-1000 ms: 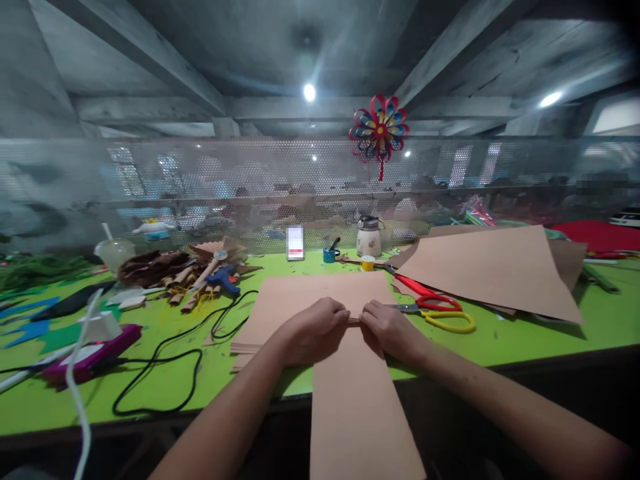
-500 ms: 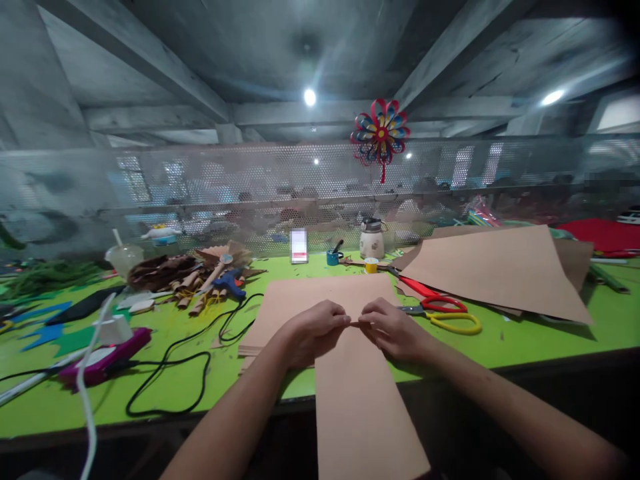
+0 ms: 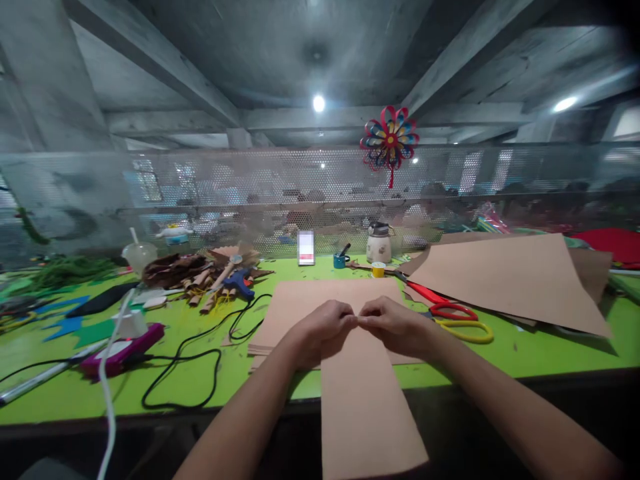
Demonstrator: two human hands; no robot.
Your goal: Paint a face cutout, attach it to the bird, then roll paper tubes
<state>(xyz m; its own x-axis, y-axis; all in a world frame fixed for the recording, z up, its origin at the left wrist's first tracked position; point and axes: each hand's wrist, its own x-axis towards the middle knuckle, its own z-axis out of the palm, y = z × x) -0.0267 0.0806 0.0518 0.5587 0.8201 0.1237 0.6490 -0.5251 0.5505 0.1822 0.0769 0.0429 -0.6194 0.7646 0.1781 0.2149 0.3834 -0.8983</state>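
A long strip of brown kraft paper [image 3: 367, 407] hangs over the table's front edge toward me. My left hand [image 3: 327, 328] pinches its far end, fingers closed. Right beside it, my right hand [image 3: 397, 325] is also closed on that end, and the fingertips of both hands nearly meet. Under them lies a stack of brown paper sheets [image 3: 300, 297]. To the right of my right hand are red-handled scissors [image 3: 450, 311] and yellow-handled scissors [image 3: 467, 331], with the blades of the yellow pair partly hidden.
Large brown sheets [image 3: 510, 280] lie at the right. At the left are a blue glue gun [image 3: 241, 283], rolled paper pieces [image 3: 200, 283], a purple power strip [image 3: 123, 352] and black cords [image 3: 216, 377]. A phone [image 3: 306, 248] and a bottle [image 3: 379, 245] stand at the back.
The view has shifted slightly, so everything sits a little further right. Both hands still pinch the strip's end; its near end now shows higher in view.
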